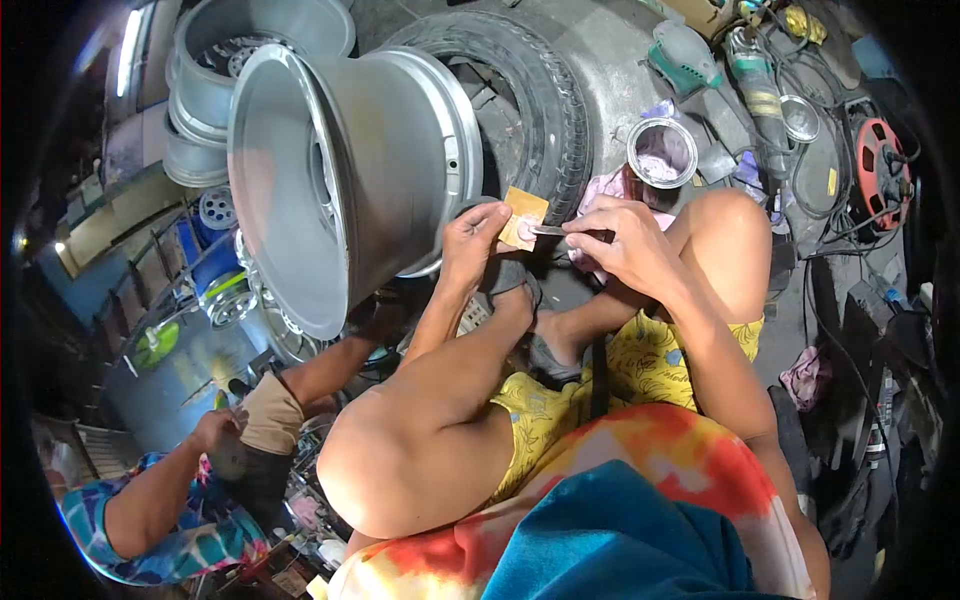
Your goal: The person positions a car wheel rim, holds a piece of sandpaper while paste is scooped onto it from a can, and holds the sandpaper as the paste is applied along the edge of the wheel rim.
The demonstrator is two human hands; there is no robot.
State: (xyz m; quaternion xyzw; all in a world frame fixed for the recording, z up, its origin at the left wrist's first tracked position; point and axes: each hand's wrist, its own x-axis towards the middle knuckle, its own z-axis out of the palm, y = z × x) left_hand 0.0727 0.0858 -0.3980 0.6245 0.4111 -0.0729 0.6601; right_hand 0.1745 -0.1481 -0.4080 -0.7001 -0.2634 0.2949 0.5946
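While the left hand (474, 240) pinches the card (527, 204), probably so it won't slip, the right hand (628, 236) has a spatula (549, 230) clamped, tip at the paste (526, 229); the can (664, 130) sits just past that hand, likely for easy reach.

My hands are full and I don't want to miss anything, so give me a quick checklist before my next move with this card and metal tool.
1. Card secure in the left hand: ok, pinched at its edge.
2. Metal tool secure in the right hand: ok, tip at the card.
3. Pale dab on the card: ok, visible near the tip.
4. Can open: ok, pale material inside.
5. Wheel rim free of fine dust: cannot tell.
6. Gloves on: not ok, both hands bare.
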